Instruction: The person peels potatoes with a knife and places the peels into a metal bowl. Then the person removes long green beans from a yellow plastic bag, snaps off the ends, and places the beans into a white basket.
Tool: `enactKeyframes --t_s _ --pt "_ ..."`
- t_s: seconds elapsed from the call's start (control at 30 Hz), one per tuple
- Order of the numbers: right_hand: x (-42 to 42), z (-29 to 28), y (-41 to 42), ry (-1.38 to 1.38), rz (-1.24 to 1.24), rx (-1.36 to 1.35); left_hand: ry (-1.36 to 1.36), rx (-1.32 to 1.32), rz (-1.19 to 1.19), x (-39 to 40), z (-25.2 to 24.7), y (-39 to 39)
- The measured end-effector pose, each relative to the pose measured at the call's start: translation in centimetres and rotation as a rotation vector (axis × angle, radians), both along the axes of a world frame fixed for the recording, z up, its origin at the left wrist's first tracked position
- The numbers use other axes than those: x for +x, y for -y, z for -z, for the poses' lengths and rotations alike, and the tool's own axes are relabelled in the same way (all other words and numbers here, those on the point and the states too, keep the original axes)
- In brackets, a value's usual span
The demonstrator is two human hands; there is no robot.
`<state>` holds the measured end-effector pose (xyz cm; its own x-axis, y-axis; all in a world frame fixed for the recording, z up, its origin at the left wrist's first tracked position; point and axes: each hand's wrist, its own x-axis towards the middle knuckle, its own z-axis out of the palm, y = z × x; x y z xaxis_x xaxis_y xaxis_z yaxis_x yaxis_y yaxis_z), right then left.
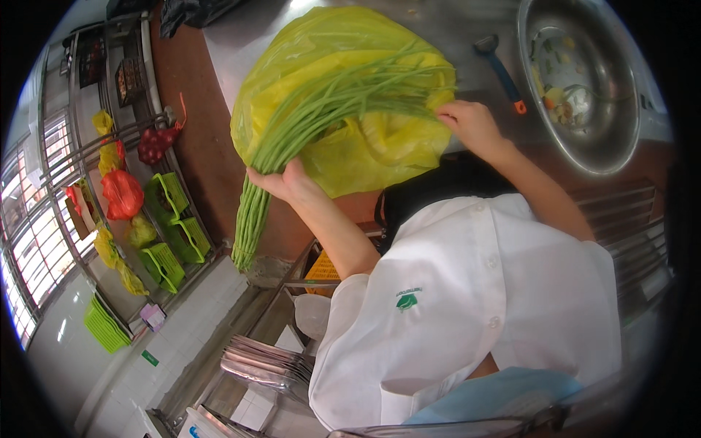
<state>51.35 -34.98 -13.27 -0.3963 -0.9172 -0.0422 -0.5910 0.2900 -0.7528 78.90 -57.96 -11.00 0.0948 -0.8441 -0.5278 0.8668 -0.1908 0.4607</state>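
Observation:
A long bundle of green yardlong beans (306,117) arches over a yellow plastic bag (339,38) on the metal table. My left hand (282,180) grips the bundle near its lower part, and the banded ends hang down past the bag. At the bundle's other end, my right hand (468,123) pinches the thin tips with thumb and fingers. To the right of the bag lies a peeler (501,71) with a dark blue handle and an orange end.
A large steel basin (608,109) with vegetable scraps stands at the right. Black plastic (191,16) lies at the table's upper left. Beyond the reddish floor, shelving at the left holds green baskets (164,265), bags and a net of onions (156,145). Stacked metal trays (268,361) stand lower down.

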Motion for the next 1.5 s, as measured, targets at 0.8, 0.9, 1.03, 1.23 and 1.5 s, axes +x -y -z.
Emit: enactKeyframes --t_s 0.8,0.9,1.03,1.23,1.5 --pt "-1.2 -4.6 -0.5 0.220 0.045 -0.042 0.214 -0.484 0.189 0.2 -9.5 -2.2" --pt "-2.3 -7.2 0.6 0.364 0.089 -0.147 0.314 -0.689 0.398 -1.8 -16.7 -2.0" --pt "-2.4 -9.3 2.2 0.799 0.167 -0.355 0.881 -0.619 0.794 -5.9 -22.3 -1.0" --pt "-3.4 -11.8 5.9 0.961 0.029 -0.633 1.191 -0.831 1.557 -14.9 -15.8 -2.7" --pt "-5.5 -11.6 3.1 1.379 0.257 -0.663 1.696 -0.956 1.589 -20.7 -12.6 -8.4"
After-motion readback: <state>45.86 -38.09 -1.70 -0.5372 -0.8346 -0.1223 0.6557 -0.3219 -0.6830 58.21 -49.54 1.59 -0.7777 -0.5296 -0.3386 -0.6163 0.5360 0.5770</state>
